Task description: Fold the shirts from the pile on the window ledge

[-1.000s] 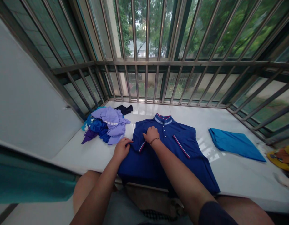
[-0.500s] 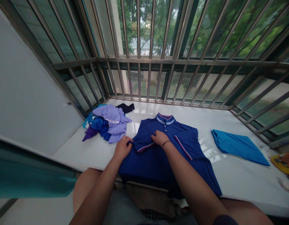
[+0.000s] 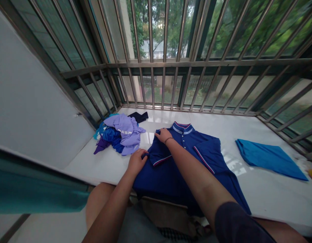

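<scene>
A navy blue polo shirt (image 3: 181,162) is spread on the white ledge, its striped collar towards the window and both sleeves folded inward over the body. Its lower part hangs over the ledge's near edge. My left hand (image 3: 137,161) pinches the shirt's left side edge, beside the striped sleeve cuff. Higher up, my right hand (image 3: 164,135) is closed on the fabric at the left shoulder, its forearm crossing over the shirt. The fingertips of that hand are partly hidden.
A heap of crumpled clothes (image 3: 123,133), lilac, blue and purple, lies at the left, with a black cloth (image 3: 138,117) behind. On the right is a folded bright blue garment (image 3: 269,157). Metal window bars (image 3: 181,64) border the white ledge (image 3: 206,121); a teal curtain (image 3: 39,185) hangs near left.
My right hand has moved from the sleeve by the chest up and left to the shirt's shoulder edge. My left hand keeps its grip on the side edge. The view has shifted slightly.
</scene>
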`<state>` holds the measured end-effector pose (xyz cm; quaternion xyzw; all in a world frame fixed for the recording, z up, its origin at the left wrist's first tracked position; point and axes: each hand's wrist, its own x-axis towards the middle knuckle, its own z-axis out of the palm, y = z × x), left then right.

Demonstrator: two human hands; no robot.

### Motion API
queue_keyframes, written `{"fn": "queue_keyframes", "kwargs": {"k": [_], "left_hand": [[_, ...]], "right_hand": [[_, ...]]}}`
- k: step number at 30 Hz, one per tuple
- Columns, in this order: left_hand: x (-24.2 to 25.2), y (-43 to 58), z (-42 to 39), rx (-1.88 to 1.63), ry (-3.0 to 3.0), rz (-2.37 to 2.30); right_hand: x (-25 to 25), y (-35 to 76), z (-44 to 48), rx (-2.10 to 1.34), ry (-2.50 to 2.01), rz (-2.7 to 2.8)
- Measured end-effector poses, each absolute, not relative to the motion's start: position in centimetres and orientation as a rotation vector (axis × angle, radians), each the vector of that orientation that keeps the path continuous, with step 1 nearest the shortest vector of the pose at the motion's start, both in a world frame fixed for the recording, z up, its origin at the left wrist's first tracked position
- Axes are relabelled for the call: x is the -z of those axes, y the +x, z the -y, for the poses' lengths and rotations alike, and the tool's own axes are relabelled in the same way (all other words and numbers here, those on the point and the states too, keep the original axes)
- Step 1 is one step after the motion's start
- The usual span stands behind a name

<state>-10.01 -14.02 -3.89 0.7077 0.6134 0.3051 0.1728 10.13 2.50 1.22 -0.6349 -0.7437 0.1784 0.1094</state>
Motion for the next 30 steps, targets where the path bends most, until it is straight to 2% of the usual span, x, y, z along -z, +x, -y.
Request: {"fn": "queue_keyframes", "kwargs": {"k": [12, 25, 30], "left_hand": [[4.1, -10.0, 14.1, -0.972, 1.949, -1.782], [3.6, -9.5, 14.4, -1.005, 1.940, -1.802], [3.2, -9.0, 14.7, -0.904, 1.984, -1.940]], "right_hand": [[0.3, 14.1, -3.9, -0.613, -1.913, 2.150], [0.3, 9.2, -5.3, -0.532, -1.724, 2.135], [0.3, 8.4, -5.1, -0.502, -1.726, 2.204]]}}
